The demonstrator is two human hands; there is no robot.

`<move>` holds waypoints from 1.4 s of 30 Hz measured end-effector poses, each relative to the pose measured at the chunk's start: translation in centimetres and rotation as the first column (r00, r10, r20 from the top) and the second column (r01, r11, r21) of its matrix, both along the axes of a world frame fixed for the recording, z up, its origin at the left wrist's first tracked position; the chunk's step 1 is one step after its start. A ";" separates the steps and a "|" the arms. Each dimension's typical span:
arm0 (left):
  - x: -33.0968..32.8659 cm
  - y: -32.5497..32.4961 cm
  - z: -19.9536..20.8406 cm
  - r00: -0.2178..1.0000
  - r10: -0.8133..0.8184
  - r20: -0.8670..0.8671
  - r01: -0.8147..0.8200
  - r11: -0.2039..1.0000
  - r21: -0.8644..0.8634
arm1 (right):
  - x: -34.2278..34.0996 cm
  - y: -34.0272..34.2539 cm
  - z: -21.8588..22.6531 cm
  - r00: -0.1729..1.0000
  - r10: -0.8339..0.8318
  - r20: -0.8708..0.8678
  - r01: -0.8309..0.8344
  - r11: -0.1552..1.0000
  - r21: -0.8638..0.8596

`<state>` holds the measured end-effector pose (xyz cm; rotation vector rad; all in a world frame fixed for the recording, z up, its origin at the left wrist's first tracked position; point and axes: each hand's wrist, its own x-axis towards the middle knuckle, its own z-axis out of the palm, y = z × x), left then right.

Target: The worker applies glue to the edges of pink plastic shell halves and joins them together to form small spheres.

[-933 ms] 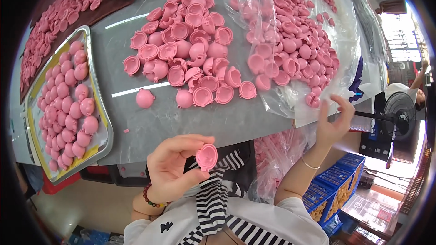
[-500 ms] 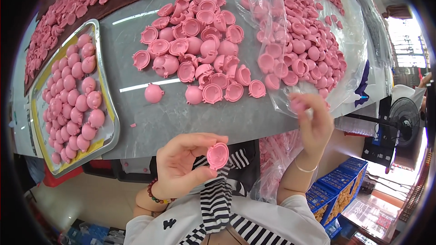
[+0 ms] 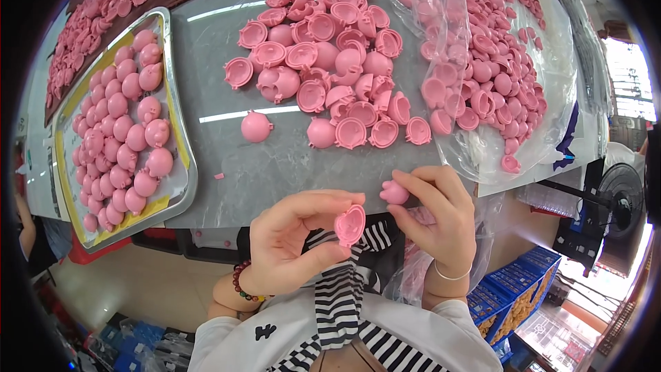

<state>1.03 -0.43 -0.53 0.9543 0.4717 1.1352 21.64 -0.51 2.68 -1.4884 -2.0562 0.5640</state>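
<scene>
The left hand [image 3: 292, 241], at lower centre of the frame, grasps a pink half-shell [image 3: 350, 224] between thumb and fingertips. The half-shell is a hollow, cup-shaped plastic piece with a raised rim, and its open side faces the camera. The right hand [image 3: 437, 217], just right of it, pinches a small rounded pink piece [image 3: 394, 193] between thumb and forefinger. The two pieces are near each other but apart, both held in front of the near edge of the desk [image 3: 289, 165].

At upper centre of the frame a loose pile of pink shells [image 3: 330, 62] lies on the desk. At upper right, a clear plastic bag [image 3: 544, 83] holds more pink pieces. At left, a metal tray [image 3: 180, 165] carries rounded pink bodies in rows.

Compared with 0.9 s ago, the right hand has left the edge of the bag, now holds a piece and has come in beside the left hand. The left hand holds the half-shell as before.
</scene>
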 end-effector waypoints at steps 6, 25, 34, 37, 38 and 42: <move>0.4 -0.3 0.0 0.982 0.019 -0.186 -0.008 0.998 0.062 | -1.4 -0.7 -0.4 0.872 0.113 -0.476 -0.069 0.992 0.109; 0.9 0.2 -0.2 0.925 0.127 -0.360 -0.032 0.966 0.257 | -3.3 -2.0 -2.3 0.837 0.145 -0.527 -0.023 0.973 0.232; 0.9 0.4 -0.6 0.899 0.252 -0.358 -0.050 0.872 0.488 | -3.5 -2.2 -2.2 0.854 0.174 -0.491 -0.029 0.957 0.288; 1.3 0.1 -0.8 0.922 0.223 -0.315 -0.081 0.910 0.407 | -3.3 -2.0 -2.3 0.845 0.186 -0.501 -0.030 0.952 0.304; 1.2 0.1 -0.7 0.921 0.225 -0.317 -0.083 0.910 0.406 | -3.3 -1.9 -2.2 0.830 0.197 -0.522 -0.022 0.946 0.323; 0.8 0.0 -0.6 0.990 -0.104 0.099 0.106 0.994 -0.016 | 0.1 -1.6 -2.2 0.848 -0.141 -0.511 0.424 0.760 0.493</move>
